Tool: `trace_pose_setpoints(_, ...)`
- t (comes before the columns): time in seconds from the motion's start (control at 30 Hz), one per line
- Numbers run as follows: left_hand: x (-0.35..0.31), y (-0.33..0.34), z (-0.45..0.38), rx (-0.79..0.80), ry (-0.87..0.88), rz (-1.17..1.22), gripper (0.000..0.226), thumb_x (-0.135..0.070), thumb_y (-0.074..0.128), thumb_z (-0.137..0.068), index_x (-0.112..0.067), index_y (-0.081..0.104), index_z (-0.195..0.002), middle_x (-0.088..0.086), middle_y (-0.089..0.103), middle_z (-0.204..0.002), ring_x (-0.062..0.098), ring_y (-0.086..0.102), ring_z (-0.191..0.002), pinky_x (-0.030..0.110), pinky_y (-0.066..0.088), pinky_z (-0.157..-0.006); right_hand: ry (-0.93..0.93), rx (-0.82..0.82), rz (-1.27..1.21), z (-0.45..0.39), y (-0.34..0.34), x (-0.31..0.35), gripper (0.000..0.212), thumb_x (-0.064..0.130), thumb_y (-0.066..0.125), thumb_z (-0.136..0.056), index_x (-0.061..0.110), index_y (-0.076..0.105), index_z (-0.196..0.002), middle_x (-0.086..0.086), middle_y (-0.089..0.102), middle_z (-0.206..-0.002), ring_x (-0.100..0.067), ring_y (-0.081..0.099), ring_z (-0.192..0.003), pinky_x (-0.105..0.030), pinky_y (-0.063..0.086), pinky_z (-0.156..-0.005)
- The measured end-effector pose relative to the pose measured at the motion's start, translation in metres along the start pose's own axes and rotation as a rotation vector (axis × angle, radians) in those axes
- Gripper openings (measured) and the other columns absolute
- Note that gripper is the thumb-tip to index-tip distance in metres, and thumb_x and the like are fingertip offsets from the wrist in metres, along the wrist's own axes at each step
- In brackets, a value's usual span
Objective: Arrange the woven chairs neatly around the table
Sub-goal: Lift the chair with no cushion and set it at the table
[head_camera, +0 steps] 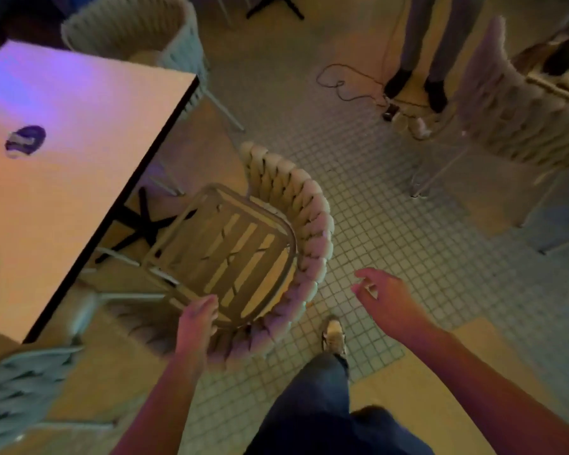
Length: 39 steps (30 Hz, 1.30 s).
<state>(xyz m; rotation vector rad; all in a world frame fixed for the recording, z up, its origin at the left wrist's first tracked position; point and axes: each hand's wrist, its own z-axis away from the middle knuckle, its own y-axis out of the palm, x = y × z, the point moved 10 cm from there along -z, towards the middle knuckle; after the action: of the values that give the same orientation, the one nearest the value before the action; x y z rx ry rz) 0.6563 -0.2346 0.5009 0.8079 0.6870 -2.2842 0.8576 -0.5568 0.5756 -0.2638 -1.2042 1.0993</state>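
Observation:
A woven chair [304,224] with a slatted seat stands at the right side of the square table [79,133], its curved back toward me. My left hand [196,326] rests on the near end of that chair's woven back, fingers laid over the rim by the seat. My right hand [383,298] hovers open in the air to the right of the chair, touching nothing. A second woven chair [135,31] stands at the table's far side. A third [17,389] sits at the near left corner.
A small dark round object [25,141] lies on the table. Another woven chair [513,103] stands at the far right by a second table. A person's legs [421,54] and a loose cable [345,87] are on the tiled floor beyond. My own leg and shoe [334,333] are below.

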Motion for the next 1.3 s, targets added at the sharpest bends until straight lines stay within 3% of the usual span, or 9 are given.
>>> trace_pose_setpoints(0.13, -0.017, 0.015, -0.001, -0.085, -0.008, 0.094, 0.008, -0.028, 0.059, -0.082, -0.023, 0.064, -0.076, -0.005, 0.063, -0.075, 0.016, 0.057, -0.08, 0.032, 0.042, -0.068, -0.086, 0.099, 0.082, -0.062, -0.022, 0.026, 0.038, 0.045, 0.053, -0.09, 0.026, 0.061, -0.122, 0.007, 0.067, -0.108, -0.013, 0.063, -0.095, -0.037, 0.053, -0.085)
trace_pose_setpoints(0.3, -0.015, 0.009, 0.004, -0.25, -0.065, 0.261, 0.02, -0.036, 0.065, -0.081, -0.023, 0.07, -0.095, 0.009, 0.074, -0.101, 0.023, 0.068, -0.097, 0.044, 0.053, -0.087, -0.227, 0.222, 0.174, -0.129, -0.021, 0.065, 0.037, 0.037, 0.055, -0.09, 0.021, 0.06, -0.124, 0.0, 0.067, -0.117, -0.017, 0.063, -0.103, -0.035, 0.051, -0.086)
trace_pose_setpoints(0.47, 0.014, -0.002, 0.02, -0.568, -0.155, 0.439, 0.026, -0.028, 0.064, -0.088, -0.012, 0.068, -0.108, 0.003, 0.067, -0.082, 0.018, 0.061, -0.073, 0.027, 0.045, -0.058, -0.321, 0.314, 0.147, -0.197, 0.002, 0.091, 0.037, 0.029, 0.059, -0.09, 0.012, 0.057, -0.123, -0.005, 0.061, -0.113, -0.026, 0.06, -0.11, -0.034, 0.046, -0.085)
trace_pose_setpoints(0.57, 0.047, -0.008, 0.036, -0.717, -0.281, 0.489, 0.035, -0.026, 0.057, -0.093, -0.001, 0.063, -0.116, 0.02, 0.066, -0.104, 0.029, 0.063, -0.082, 0.034, 0.05, -0.065, -0.182, 0.323, 0.075, -0.228, 0.01, 0.075, 0.06, 0.026, 0.064, -0.087, 0.008, 0.042, -0.14, -0.015, 0.049, -0.138, -0.031, 0.049, -0.127, -0.042, 0.042, -0.103)
trace_pose_setpoints(0.73, 0.08, -0.001, 0.056, -0.822, -0.423, 0.688, 0.023, -0.013, 0.059, -0.09, -0.011, 0.056, -0.113, 0.004, 0.059, -0.086, 0.018, 0.057, -0.072, 0.029, 0.044, -0.06, -0.025, 0.268, -0.01, -0.279, 0.016, 0.068, 0.069, 0.027, 0.066, -0.085, 0.008, 0.037, -0.143, -0.02, 0.044, -0.142, -0.035, 0.05, -0.124, -0.032, 0.041, -0.089)
trace_pose_setpoints(0.87, 0.103, -0.005, 0.072, -1.039, -0.555, 0.579, 0.05, -0.024, 0.073, -0.074, 0.003, 0.059, -0.114, 0.021, 0.066, -0.103, 0.037, 0.064, -0.096, 0.044, 0.05, -0.077, 0.291, 0.31, -0.145, -0.296, 0.034, 0.029, 0.077, 0.026, 0.068, -0.084, 0.008, 0.029, -0.148, -0.019, 0.044, -0.145, -0.034, 0.05, -0.123, -0.046, 0.047, -0.096)
trace_pose_setpoints(0.97, 0.128, -0.004, 0.057, -0.997, -0.599, 0.554, 0.054, -0.027, 0.071, -0.08, -0.002, 0.055, -0.125, 0.025, 0.065, -0.115, 0.043, 0.065, -0.104, 0.054, 0.052, -0.087, 0.499, 0.425, -0.323, -0.283, 0.067, 0.001, 0.066, 0.021, 0.065, -0.088, 0.009, 0.035, -0.145, -0.02, 0.054, -0.131, -0.038, 0.056, -0.115, -0.061, 0.05, -0.089)
trace_pose_setpoints(1.17, 0.164, -0.008, 0.03, -0.885, -0.591, 0.556, 0.028, -0.017, 0.072, -0.079, -0.003, 0.066, -0.103, 0.018, 0.066, -0.087, 0.028, 0.061, -0.069, 0.043, 0.053, -0.07, 0.426, 0.402, -0.288, -0.283, 0.085, 0.006, 0.044, 0.002, 0.068, -0.082, 0.004, 0.047, -0.12, -0.02, 0.06, -0.116, -0.037, 0.06, -0.104, -0.058, 0.051, -0.088)
trace_pose_setpoints(1.3, 0.167, -0.003, 0.029, -0.852, -0.582, 0.58, 0.017, -0.01, 0.07, -0.079, -0.002, 0.07, -0.094, 0.015, 0.065, -0.075, 0.027, 0.059, -0.064, 0.046, 0.052, -0.07, 0.411, 0.392, -0.275, -0.289, 0.079, 0.012, 0.034, -0.004, 0.068, -0.08, 0.002, 0.051, -0.109, -0.019, 0.062, -0.103, -0.038, 0.061, -0.101, -0.059, 0.052, -0.086)
